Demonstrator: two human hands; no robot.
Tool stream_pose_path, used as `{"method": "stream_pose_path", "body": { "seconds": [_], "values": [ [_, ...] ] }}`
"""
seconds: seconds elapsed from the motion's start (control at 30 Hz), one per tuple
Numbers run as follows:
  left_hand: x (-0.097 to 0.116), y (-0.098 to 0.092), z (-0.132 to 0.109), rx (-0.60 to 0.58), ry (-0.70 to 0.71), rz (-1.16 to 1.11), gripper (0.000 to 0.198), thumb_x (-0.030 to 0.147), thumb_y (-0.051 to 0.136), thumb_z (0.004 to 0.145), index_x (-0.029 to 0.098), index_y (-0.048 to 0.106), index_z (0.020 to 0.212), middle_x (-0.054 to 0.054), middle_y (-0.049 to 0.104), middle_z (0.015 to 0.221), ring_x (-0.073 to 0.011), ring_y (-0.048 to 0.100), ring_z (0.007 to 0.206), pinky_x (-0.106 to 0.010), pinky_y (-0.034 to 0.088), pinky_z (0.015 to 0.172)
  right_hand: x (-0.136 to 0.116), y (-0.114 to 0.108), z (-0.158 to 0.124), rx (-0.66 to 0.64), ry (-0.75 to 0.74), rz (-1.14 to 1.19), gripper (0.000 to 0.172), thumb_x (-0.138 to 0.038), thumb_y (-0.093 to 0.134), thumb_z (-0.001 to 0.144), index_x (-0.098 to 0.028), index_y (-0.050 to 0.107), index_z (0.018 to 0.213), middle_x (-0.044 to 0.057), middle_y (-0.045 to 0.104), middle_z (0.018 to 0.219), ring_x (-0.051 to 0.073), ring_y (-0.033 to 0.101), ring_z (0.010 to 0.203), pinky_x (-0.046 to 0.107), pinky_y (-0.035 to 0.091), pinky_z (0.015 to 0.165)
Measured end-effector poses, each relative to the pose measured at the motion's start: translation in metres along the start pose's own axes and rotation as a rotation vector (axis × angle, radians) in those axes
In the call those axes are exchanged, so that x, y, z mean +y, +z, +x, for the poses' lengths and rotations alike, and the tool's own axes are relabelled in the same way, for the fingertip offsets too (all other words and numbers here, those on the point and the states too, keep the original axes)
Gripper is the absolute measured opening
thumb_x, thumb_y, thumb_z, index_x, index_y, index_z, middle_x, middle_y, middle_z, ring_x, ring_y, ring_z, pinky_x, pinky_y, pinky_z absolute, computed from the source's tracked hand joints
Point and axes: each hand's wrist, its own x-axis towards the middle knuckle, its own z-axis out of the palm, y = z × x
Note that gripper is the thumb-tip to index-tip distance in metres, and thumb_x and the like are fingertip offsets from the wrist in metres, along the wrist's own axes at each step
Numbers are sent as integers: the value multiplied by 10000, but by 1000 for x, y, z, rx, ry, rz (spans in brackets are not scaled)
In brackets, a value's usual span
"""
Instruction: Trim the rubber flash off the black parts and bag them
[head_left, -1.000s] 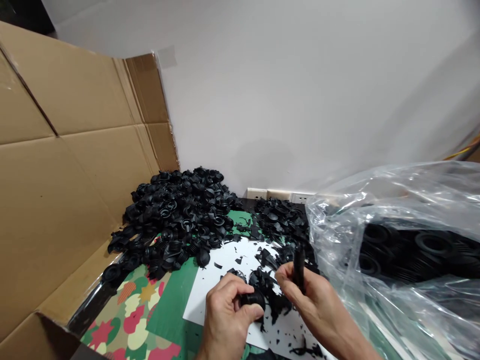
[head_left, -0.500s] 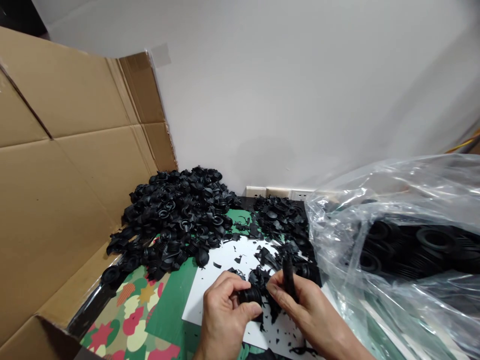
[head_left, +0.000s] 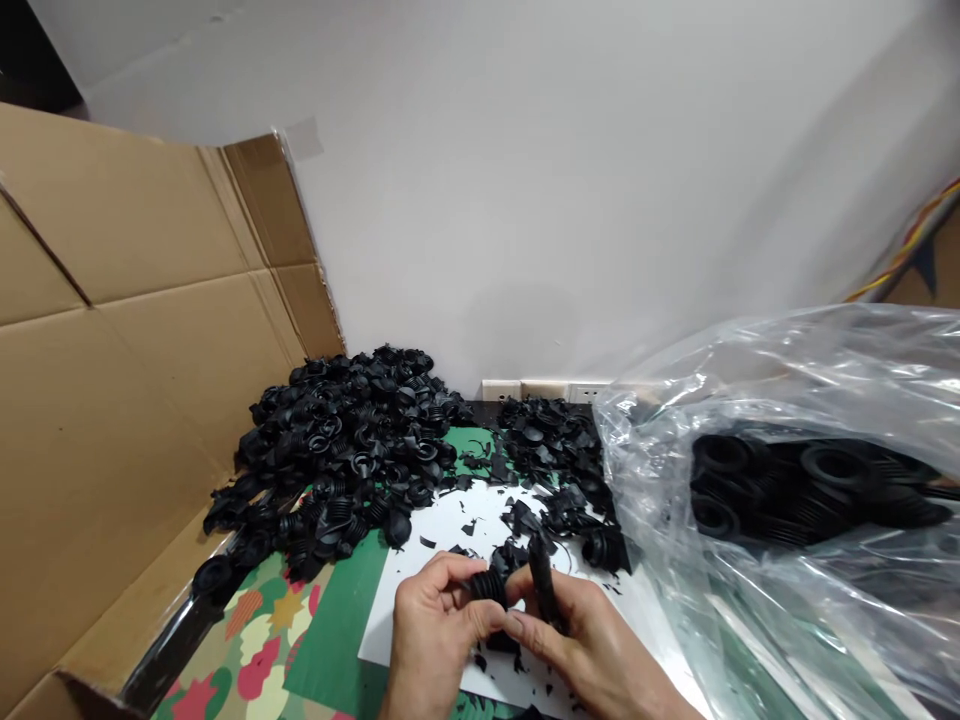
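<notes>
My left hand (head_left: 442, 625) is closed around a black ribbed rubber bellows (head_left: 487, 585), held over the white board (head_left: 397, 600). My right hand (head_left: 570, 630) has come up against the bellows, its thumb and fingertips at the right end. A dark, stick-like tool (head_left: 543, 575) stands upright in my right hand, between thumb and fingers; its working end is hidden. Black rubber scraps (head_left: 570, 510) lie on the board just beyond my hands, and another ribbed piece (head_left: 604, 548) rests at their right.
A big heap of black ribbed rubber parts (head_left: 352, 440) lies at the left by an opened cardboard box (head_left: 150, 400). Flat black scraps (head_left: 551, 440) are piled near the wall sockets (head_left: 544, 391). On the right, a clear plastic bag (head_left: 750, 620) holds more black bellows (head_left: 840, 465).
My right hand has moved left, from beside the bellows onto its right end. The left hand still holds the bellows. The view has shifted slightly.
</notes>
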Motion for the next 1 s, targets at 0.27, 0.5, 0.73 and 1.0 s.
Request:
{"method": "stream_pose_path", "body": {
  "seconds": [0.27, 0.5, 0.73, 1.0],
  "values": [
    [-14, -6, 2, 104, 300, 26, 248, 97, 803, 496, 210, 772, 714, -20, 698, 789, -169, 645, 745, -206, 524, 680, 0, 5, 0, 110, 48, 114, 166, -332, 547, 731, -171, 576, 701, -13, 505, 619, 150, 430, 596, 260, 342, 551],
    [-16, -9, 2, 219, 305, 52, 129, 104, 766, 530, 199, 736, 612, -32, 730, 755, -191, 666, 752, -233, 538, 686, -2, 10, 2, 67, 55, 156, 177, -341, 555, 728, -167, 562, 692, -25, 467, 592, 136, 402, 565, 256, 329, 536],
    [-9, -7, 1, 114, 298, 214, 121, 82, 724, 545, 190, 731, 599, -43, 726, 742, -205, 659, 727, -254, 531, 672, -6, 7, 1, 79, 4, 173, 368, -519, 546, 738, -157, 578, 679, -1, 513, 612, 147, 435, 591, 258, 351, 550],
    [-12, -5, 7, 90, 222, 70, 144, 102, 757, 520, 195, 746, 629, -46, 733, 766, -206, 665, 738, -259, 540, 669, 12, 12, 10, 79, 85, 554, 410, -557, 639, 676, -182, 494, 595, -89, 368, 397, 64, 261, 374, 215, 214, 391]
  ]
}}
